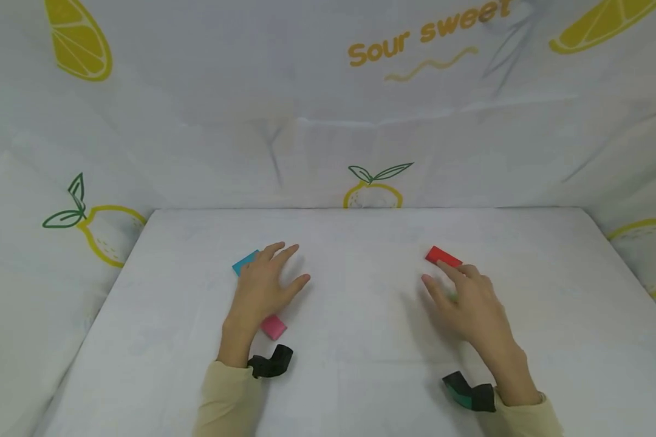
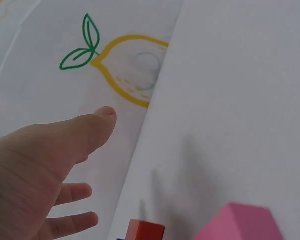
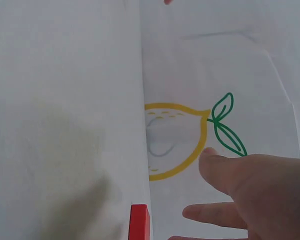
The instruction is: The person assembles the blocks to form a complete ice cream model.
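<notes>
My left hand [image 1: 265, 285] is held above the left part of the white table, fingers spread and holding nothing. Partly hidden behind it are a blue block [image 1: 243, 262], by the fingers, and a pink block [image 1: 274, 328], by the wrist. The left wrist view shows the pink block [image 2: 242, 224] and a red block [image 2: 146, 230] at the lower edge. On the right, my right hand [image 1: 472, 306] has thumb and fingers apart, nothing between them. Its index fingertip overlaps a red block [image 1: 444, 256]; contact is unclear. A green patch [image 1: 453, 297] shows behind this hand, mostly covered.
The white table [image 1: 355, 291] ends at a back edge, where a white cloth [image 1: 224, 145] with lemon prints rises. More cloth hangs on both sides. Black wrist mounts [image 1: 272, 362] sit beside both sleeves.
</notes>
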Tool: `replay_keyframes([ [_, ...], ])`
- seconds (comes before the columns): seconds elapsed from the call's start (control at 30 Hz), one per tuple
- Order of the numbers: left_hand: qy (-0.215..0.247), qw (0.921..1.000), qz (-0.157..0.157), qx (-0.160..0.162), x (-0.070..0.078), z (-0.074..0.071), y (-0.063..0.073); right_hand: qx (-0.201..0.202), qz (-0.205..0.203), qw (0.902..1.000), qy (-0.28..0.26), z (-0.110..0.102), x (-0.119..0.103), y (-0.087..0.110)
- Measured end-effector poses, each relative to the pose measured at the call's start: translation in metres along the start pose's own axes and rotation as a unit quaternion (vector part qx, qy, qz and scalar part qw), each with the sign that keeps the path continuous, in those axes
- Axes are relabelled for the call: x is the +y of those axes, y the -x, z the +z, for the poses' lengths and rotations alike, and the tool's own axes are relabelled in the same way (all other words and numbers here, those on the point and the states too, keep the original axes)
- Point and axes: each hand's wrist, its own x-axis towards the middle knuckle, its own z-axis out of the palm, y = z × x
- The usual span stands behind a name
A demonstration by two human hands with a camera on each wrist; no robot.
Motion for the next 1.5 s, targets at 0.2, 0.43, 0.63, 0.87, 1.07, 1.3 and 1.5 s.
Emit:
replay_keyframes([
  [0.2, 0.015, 0.9998, -0.007, -0.009, -0.019, -0.012, 0.005, -0.003, -0.015, 0.9999, -0.007, -0.004, 0.013, -0.001],
  [0.43, 0.042, 0.9979, -0.035, -0.035, -0.033, -0.021, 0.009, -0.04, 0.01, 0.9991, -0.003, -0.017, 0.032, -0.005],
  [0.63, 0.045, 0.9971, -0.041, -0.047, -0.037, -0.025, 0.009, -0.116, 0.073, 0.9906, 0.005, -0.028, 0.043, -0.01],
  [0.87, 0.043, 0.9967, -0.045, -0.052, -0.039, -0.027, 0.01, -0.147, 0.097, 0.9844, 0.004, -0.027, 0.045, -0.011],
  [1.07, 0.034, 0.9966, -0.047, -0.059, -0.041, -0.027, 0.011, -0.144, 0.098, 0.9848, -0.002, -0.027, 0.043, -0.01],
  [1.3, 0.024, 0.9946, -0.051, -0.087, -0.043, -0.03, 0.012, -0.15, 0.124, 0.9808, -0.003, -0.026, 0.044, -0.009],
  [1.5, 0.022, 0.9909, -0.07, -0.112, -0.046, -0.031, 0.012, -0.149, 0.134, 0.9798, -0.001, -0.024, 0.044, -0.01],
])
